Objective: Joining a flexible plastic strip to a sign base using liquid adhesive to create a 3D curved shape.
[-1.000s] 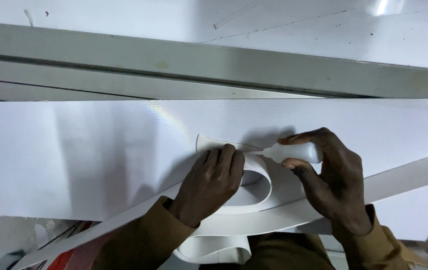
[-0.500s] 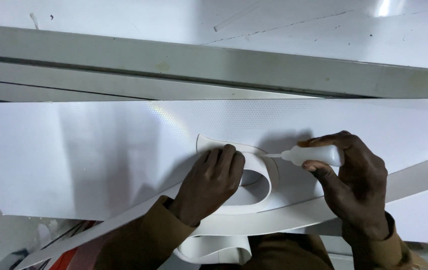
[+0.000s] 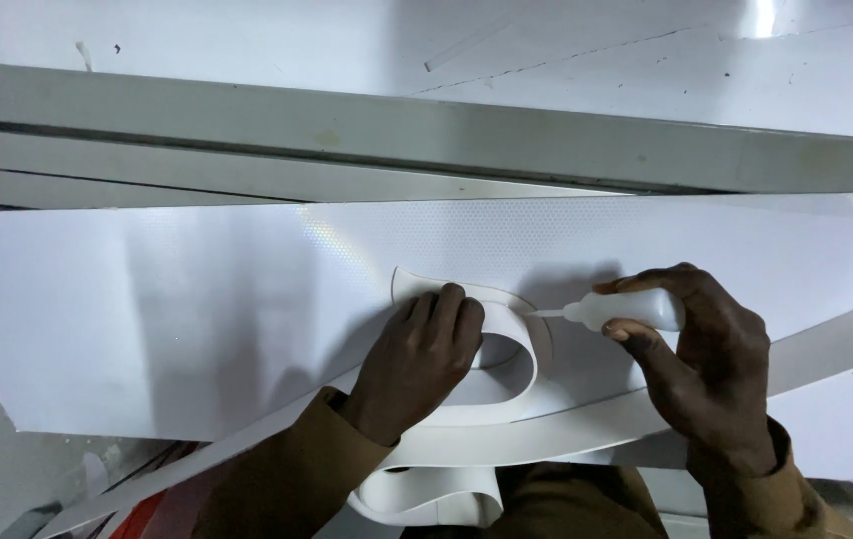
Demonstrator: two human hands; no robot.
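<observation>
While left hand (image 3: 425,364) presses curled white strip (image 3: 506,349) flat on white sheet (image 3: 197,319) | right hand (image 3: 701,369), fingers pinching small glue bottle (image 3: 621,311), has slid rightward | nozzle now meets strip's outer curve near sheet's near edge.

Under both hands lay a white sheet (image 3: 197,319), smooth plastic with a faint sheen and fine dotted texture. The left hand (image 3: 425,359) pressed a curved strip (image 3: 521,384) of matt white plastic. The right hand (image 3: 711,379) gripped a translucent, soft-looking plastic bottle (image 3: 621,311). Beyond the hands ran a dull grey-painted metal rail (image 3: 446,135).
</observation>
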